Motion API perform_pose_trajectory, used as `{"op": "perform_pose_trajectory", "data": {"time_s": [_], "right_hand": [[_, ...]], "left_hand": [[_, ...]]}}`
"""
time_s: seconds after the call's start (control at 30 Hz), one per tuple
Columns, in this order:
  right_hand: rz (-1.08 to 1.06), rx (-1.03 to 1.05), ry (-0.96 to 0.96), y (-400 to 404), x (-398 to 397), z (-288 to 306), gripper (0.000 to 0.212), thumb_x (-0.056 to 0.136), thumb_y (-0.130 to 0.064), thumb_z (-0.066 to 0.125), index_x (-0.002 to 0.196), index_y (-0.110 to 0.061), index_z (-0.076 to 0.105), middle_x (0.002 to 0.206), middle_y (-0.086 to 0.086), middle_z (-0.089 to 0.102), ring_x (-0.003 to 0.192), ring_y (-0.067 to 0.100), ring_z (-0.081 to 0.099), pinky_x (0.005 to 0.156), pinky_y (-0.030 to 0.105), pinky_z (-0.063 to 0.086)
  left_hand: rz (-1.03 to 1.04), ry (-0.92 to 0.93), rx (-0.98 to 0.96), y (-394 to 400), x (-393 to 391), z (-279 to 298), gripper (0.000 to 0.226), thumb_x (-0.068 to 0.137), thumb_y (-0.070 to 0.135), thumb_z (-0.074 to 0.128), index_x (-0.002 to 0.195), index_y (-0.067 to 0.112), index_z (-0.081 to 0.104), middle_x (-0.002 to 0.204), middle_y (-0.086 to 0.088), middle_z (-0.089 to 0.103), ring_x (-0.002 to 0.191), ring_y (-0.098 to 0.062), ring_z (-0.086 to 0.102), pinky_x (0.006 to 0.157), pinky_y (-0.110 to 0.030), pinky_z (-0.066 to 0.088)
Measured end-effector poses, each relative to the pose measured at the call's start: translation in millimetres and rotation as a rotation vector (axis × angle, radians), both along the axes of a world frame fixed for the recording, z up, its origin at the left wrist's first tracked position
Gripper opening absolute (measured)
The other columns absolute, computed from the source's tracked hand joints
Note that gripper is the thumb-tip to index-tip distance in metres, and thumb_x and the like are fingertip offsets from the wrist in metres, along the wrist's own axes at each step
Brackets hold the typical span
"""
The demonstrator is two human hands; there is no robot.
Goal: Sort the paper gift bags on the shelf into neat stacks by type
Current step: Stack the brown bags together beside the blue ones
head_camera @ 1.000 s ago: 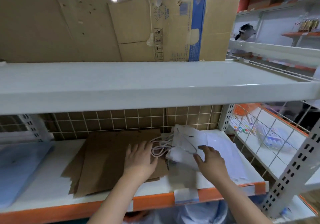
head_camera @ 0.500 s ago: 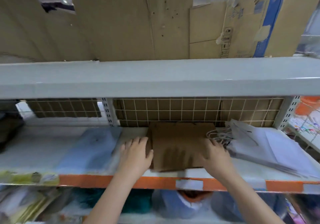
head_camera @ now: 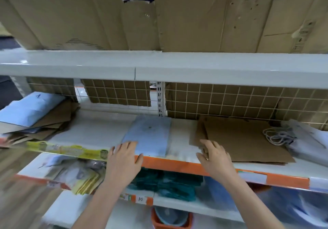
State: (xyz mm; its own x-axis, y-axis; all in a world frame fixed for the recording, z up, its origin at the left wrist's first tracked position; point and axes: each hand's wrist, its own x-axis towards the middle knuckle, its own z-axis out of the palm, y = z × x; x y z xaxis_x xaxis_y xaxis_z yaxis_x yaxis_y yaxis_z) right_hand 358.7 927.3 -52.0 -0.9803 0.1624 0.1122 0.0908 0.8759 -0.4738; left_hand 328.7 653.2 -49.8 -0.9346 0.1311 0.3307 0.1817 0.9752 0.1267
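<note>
Left hand (head_camera: pixel 124 159) moved onto blue bag (head_camera: pixel 149 134), right hand (head_camera: pixel 213 153) touching brown bags (head_camera: pixel 243 140), both hands' fingers relaxed

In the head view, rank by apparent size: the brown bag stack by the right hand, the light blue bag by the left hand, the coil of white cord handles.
1. brown bag stack
2. light blue bag
3. white cord handles

The gaps look clear despite the wide-angle lens.

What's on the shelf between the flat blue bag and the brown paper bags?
Nothing: the head view shows only bare white shelf between the flat light-blue paper bag and the flat brown paper bags.
</note>
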Motion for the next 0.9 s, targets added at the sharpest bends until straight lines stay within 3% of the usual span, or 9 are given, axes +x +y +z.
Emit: {"op": "perform_pose_trajectory", "data": {"time_s": [0.17,0.7,0.9], "right_hand": [[0.072,0.021,-0.022,-56,-19,-2,0.049,0.096,-0.040,0.047,0.142,-0.029,0.034,0.145,-0.005,0.039,0.135,0.020,0.035,0.108,0.040,0.031],[0.241,-0.030,-0.082,-231,-131,-31,0.047,0.097,-0.035,0.045,0.142,-0.029,0.035,0.149,-0.005,0.035,0.136,0.018,0.033,0.107,0.035,0.027],[0.272,-0.029,-0.102,-295,-179,-32,0.046,0.096,-0.037,0.046,0.140,-0.029,0.039,0.145,-0.004,0.040,0.133,0.020,0.038,0.105,0.034,0.031]], "left_hand": [[0.059,0.035,-0.021,-57,-7,5,0.038,0.067,0.036,0.060,0.097,0.014,0.070,0.089,-0.007,0.071,0.075,-0.030,0.068,0.072,-0.043,0.052],[0.240,-0.025,0.002,-232,-68,-18,0.036,0.068,0.037,0.062,0.098,0.017,0.068,0.090,-0.003,0.071,0.081,-0.030,0.069,0.072,-0.045,0.051],[0.294,-0.036,0.056,-295,-111,-21,0.043,0.092,0.042,0.050,0.132,0.025,0.050,0.131,0.003,0.055,0.124,-0.022,0.049,0.103,-0.039,0.031]]}}
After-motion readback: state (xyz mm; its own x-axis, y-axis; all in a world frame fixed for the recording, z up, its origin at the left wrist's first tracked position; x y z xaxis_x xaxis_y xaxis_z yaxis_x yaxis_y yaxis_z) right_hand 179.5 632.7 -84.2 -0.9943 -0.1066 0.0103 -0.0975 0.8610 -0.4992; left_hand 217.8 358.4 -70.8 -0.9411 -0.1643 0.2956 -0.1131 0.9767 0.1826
